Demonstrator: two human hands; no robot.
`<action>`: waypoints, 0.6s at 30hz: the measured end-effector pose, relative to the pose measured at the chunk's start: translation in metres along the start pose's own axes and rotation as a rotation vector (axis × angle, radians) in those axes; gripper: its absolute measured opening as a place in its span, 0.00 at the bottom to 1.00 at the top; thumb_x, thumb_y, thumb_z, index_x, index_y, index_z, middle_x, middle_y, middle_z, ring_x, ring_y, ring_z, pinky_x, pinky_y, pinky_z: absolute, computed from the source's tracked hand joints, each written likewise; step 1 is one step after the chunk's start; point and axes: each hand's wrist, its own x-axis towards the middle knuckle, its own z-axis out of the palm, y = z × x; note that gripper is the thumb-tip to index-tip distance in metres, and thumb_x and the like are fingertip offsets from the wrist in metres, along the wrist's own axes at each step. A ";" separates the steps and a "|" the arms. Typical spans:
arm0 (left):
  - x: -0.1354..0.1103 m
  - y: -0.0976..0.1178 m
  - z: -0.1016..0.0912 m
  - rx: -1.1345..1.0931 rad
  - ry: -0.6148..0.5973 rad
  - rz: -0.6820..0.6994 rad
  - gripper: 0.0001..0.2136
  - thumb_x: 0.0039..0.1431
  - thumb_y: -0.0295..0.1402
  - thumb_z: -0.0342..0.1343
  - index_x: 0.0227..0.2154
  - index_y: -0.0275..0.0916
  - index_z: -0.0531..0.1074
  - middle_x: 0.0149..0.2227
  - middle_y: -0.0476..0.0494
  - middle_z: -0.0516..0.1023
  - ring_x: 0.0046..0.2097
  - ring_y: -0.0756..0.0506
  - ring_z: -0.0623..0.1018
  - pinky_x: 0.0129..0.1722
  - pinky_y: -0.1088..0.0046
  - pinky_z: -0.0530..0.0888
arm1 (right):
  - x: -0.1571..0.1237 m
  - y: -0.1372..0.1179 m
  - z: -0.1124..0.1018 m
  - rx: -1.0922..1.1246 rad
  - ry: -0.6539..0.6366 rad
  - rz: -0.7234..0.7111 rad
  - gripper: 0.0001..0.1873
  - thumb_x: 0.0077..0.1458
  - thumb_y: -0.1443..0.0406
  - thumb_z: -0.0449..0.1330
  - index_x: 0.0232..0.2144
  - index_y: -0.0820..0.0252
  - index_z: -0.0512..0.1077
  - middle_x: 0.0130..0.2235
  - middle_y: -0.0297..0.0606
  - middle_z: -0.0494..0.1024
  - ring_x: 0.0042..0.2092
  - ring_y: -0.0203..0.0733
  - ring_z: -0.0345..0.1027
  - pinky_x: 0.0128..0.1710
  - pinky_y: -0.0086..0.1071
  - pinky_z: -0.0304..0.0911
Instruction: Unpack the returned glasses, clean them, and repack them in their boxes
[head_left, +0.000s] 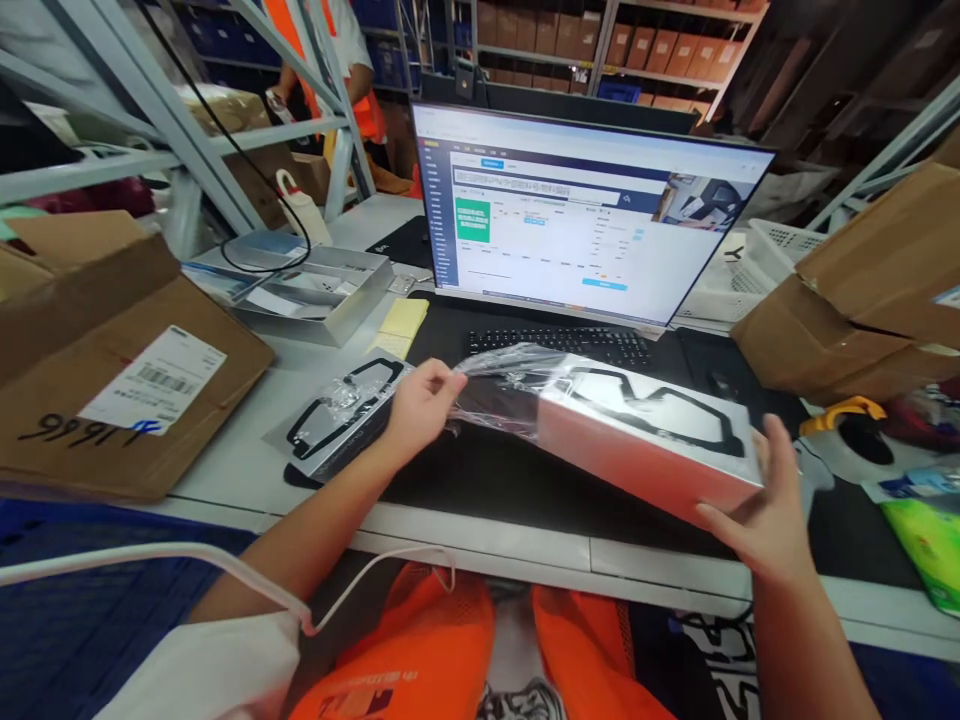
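Note:
My left hand [424,402] is closed, pinching the end of a clear plastic wrap [501,388] that stretches to the right. The wrap runs onto the left end of a white and reddish-orange box [645,430] with a black angular outline on its top. That box is tilted above the desk mat, and my right hand [772,510] grips its right end, thumb at the front and fingers behind. Under and beside my left forearm lies a similar grey box [349,410] with the same black outline and some crumpled clear plastic on it.
A monitor [555,230] stands behind a black keyboard [559,345]. Left are a cardboard box [127,370], a grey open tray [330,305] and yellow notes [401,328]. Right are cartons [840,320], a tape dispenser [855,435] and a green packet [926,540]. A person in orange [367,110] stands behind.

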 end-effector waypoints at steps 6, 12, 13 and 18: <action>0.005 -0.010 -0.041 0.031 0.399 0.038 0.18 0.55 0.50 0.61 0.27 0.41 0.63 0.26 0.52 0.67 0.28 0.50 0.68 0.30 0.73 0.67 | -0.014 0.026 -0.016 0.066 0.115 0.101 0.64 0.42 0.43 0.70 0.73 0.38 0.41 0.66 0.49 0.66 0.65 0.71 0.62 0.57 0.65 0.65; 0.003 0.020 -0.080 0.156 0.557 0.321 0.13 0.54 0.32 0.60 0.24 0.42 0.59 0.39 0.46 0.76 0.44 0.44 0.77 0.47 0.65 0.72 | -0.018 0.030 -0.008 0.121 0.193 0.218 0.61 0.42 0.48 0.72 0.72 0.33 0.44 0.70 0.48 0.59 0.69 0.69 0.53 0.51 0.63 0.69; -0.001 0.024 -0.076 0.208 0.398 0.297 0.11 0.53 0.30 0.59 0.24 0.42 0.59 0.41 0.45 0.78 0.46 0.44 0.78 0.47 0.65 0.73 | -0.019 0.032 -0.003 0.129 0.191 0.208 0.62 0.41 0.49 0.72 0.72 0.34 0.43 0.71 0.48 0.58 0.70 0.71 0.52 0.52 0.66 0.68; -0.023 0.003 -0.020 0.530 -0.368 0.081 0.18 0.57 0.26 0.50 0.52 0.39 0.70 0.38 0.42 0.80 0.39 0.42 0.79 0.42 0.63 0.74 | -0.024 0.036 0.007 0.118 0.134 0.122 0.62 0.43 0.55 0.73 0.72 0.36 0.42 0.70 0.49 0.60 0.70 0.69 0.51 0.56 0.71 0.62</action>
